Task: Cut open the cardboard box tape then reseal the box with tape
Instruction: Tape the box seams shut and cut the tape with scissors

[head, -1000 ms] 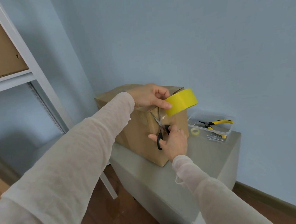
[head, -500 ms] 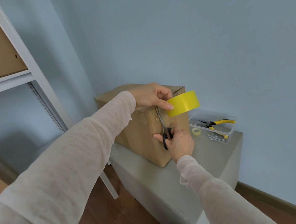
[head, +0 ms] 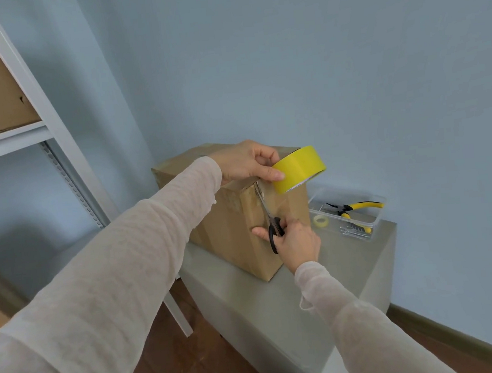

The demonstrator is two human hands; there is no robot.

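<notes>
your left hand [head: 248, 163] pinches the yellow tape roll [head: 298, 167] at the top right edge of the box [head: 227, 227] on the surface [head: 351, 260]. your right hand [head: 296, 243] grips the scissors [head: 272, 226], tips up under the roll. pull the roll tight, then snip just below it.

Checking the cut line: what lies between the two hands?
In the head view, the scissors point up the cardboard box front, between the right hand gripping them and the left hand holding the tape roll.
</notes>
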